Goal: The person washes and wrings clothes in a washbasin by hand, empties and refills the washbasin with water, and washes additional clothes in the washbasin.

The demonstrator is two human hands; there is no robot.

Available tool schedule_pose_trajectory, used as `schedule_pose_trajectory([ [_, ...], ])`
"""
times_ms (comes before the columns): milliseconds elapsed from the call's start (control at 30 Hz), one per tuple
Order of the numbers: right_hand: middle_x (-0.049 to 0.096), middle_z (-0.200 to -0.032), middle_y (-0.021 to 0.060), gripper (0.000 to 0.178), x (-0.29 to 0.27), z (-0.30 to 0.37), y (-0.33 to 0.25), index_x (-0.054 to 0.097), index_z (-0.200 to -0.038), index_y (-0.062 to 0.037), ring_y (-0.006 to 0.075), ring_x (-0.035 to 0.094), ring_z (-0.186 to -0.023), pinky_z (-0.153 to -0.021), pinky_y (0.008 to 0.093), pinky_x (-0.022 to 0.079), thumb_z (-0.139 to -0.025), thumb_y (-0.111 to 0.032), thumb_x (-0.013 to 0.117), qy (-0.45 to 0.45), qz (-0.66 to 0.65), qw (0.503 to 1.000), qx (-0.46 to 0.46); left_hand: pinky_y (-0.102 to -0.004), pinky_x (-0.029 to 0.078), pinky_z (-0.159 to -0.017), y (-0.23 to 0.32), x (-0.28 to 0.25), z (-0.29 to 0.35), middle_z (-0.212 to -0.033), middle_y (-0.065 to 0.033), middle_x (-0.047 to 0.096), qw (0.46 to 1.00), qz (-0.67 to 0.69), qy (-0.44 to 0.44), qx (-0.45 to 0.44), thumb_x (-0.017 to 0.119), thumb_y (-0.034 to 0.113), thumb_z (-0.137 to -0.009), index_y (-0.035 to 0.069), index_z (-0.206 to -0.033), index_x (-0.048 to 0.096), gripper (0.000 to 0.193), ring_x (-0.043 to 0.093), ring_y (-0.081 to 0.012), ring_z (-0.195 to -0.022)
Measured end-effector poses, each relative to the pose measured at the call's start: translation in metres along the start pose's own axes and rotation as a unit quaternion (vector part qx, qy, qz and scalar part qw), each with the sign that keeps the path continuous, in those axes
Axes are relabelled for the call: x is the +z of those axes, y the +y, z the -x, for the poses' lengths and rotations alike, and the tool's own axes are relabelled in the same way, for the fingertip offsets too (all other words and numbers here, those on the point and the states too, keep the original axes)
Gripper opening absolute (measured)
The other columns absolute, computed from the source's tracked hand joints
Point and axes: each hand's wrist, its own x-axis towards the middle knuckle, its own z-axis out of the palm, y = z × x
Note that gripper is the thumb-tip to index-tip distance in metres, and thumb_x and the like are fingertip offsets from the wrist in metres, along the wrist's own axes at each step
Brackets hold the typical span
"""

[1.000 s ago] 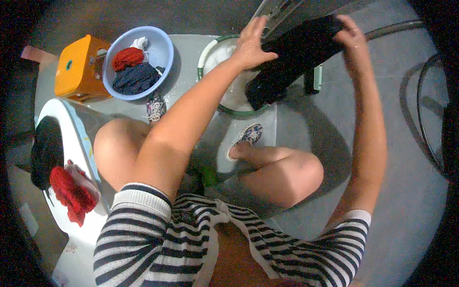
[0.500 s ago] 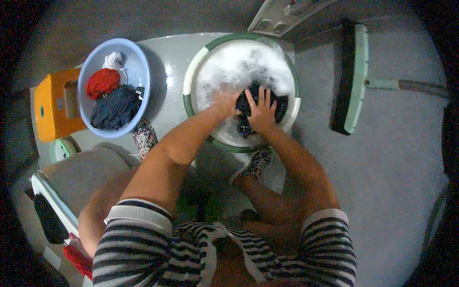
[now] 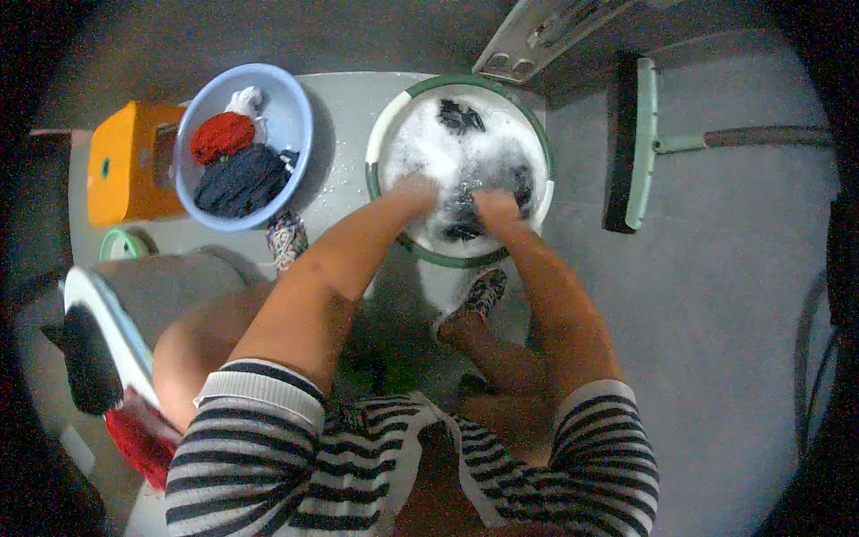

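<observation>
A round tub with a green and white rim [image 3: 377, 143] holds sudsy water and a black cloth [image 3: 461, 116], parts of which break through the white foam in several places. Both my hands are down in this tub. My left hand [image 3: 417, 190] sits at the foam's left side, its fingers sunk in suds and blurred. Just to its right, my right hand [image 3: 495, 209] is against the wet dark cloth, knuckles up; its fingertips are under the water. What either hand grips is hidden.
Left of the tub stands a blue basin [image 3: 305, 134] with red, white and dark clothes, beside an orange stool [image 3: 125, 166]. A broom with a pale green head [image 3: 642, 143] is at the right. A white-edged seat with dark and red cloths [image 3: 134, 447] is at the lower left.
My right hand, spread flat on the bunched black cloth before, has sunk into the water with its fingers out of sight. The cloth now lies spread out, with one piece surfacing at the far side.
</observation>
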Motion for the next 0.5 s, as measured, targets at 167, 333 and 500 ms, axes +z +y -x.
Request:
schedule_pose_trajectory([
  [167,0.06,-0.094,0.0232,0.035,-0.128,0.074,0.013,0.059,-0.098,-0.001,0.0352,0.056,-0.093,-0.081,0.042,0.044,-0.072,-0.022,0.048,0.029,-0.077,0.98,-0.183,-0.0402,0.048,-0.077,-0.011,0.0,0.053,-0.094,-0.0196,0.062,0.998,-0.013,-0.019,0.053,0.064,0.02,-0.065,0.002,-0.097,0.061,0.036,0.059,-0.0352,-0.086],
  [333,0.054,-0.114,0.0197,0.045,-0.285,0.207,0.009,0.052,-0.114,0.0017,0.0281,0.053,-0.102,-0.085,0.0345,0.042,-0.078,-0.026,0.05,0.223,-0.283,0.929,-0.08,-0.0406,0.032,-0.098,0.006,-0.012,0.104,-0.13,-0.0254,0.034,0.968,0.167,0.174,0.069,0.074,0.039,-0.059,0.002,-0.136,0.015,0.104,0.037,-0.0367,-0.119],
  [500,0.06,-0.097,0.0067,0.03,-0.375,0.304,0.012,0.062,-0.09,-0.0048,0.0166,0.052,-0.095,-0.088,0.0279,0.033,-0.072,-0.028,0.059,0.273,-0.52,0.79,-0.177,-0.0526,0.016,-0.104,0.072,-0.069,0.144,-0.143,-0.021,0.009,0.924,0.156,0.314,0.15,0.076,0.057,-0.048,0.005,-0.139,-0.002,0.13,0.009,-0.0366,-0.132],
])
